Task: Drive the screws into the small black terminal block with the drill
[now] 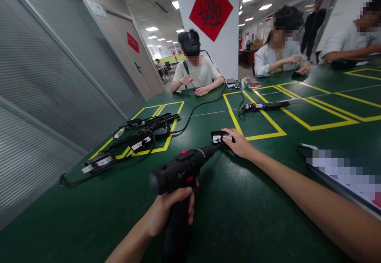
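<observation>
My left hand (pixel 169 211) is wrapped round the grip of a black cordless drill (pixel 181 169) with a red button on top. The drill's nose points up and right toward a small black part with a white label (pixel 218 137) on the green table (pixel 238 223). My right hand (pixel 239 144) lies against that part, fingers curled over its right end, holding it down on the table just left of a yellow marking line.
Several black cabled devices (pixel 133 140) lie in a heap at the left. A black and blue tool (pixel 264 105) lies inside a yellow rectangle. A flat tablet-like object (pixel 339 171) sits at the right. Three people sit at the far side.
</observation>
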`<state>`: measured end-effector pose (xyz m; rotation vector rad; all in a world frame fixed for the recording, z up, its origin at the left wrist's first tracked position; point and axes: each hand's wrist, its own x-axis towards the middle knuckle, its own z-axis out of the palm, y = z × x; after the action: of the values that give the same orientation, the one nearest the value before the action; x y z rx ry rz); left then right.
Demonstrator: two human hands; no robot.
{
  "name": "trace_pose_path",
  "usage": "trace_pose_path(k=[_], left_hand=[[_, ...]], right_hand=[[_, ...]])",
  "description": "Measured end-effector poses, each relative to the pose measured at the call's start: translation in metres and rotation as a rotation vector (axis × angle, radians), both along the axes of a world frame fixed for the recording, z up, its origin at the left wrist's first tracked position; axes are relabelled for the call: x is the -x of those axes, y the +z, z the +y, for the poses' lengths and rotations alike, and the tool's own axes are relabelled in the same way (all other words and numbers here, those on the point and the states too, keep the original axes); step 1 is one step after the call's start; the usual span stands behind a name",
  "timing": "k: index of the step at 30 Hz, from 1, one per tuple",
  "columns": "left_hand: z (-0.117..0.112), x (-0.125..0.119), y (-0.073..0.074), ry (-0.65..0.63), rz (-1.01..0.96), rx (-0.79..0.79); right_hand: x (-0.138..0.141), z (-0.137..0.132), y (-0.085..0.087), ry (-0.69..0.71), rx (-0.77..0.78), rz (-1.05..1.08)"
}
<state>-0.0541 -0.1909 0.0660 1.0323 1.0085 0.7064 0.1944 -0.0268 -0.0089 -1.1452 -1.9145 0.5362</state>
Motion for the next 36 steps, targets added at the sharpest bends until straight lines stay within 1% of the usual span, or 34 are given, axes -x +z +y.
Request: trace_pose_path(k=[8, 18, 36], left_hand=[[-0.0002, 0.0008, -0.0018, 0.000, -0.005, 0.010], [-0.0008, 0.0040, -0.0076, -0.011, -0.016, 0.001], [0.0004, 0.0035, -0.0055, -0.018, -0.016, -0.007]], right_hand=[[-0.0005, -0.0014, 0.0007, -0.003, 0.002, -0.005], [0.0007, 0.0005, -0.0013, 0.000, -0.014, 0.000], [0.0005, -0.0011, 0.0001, -0.008, 0.002, -0.008]])
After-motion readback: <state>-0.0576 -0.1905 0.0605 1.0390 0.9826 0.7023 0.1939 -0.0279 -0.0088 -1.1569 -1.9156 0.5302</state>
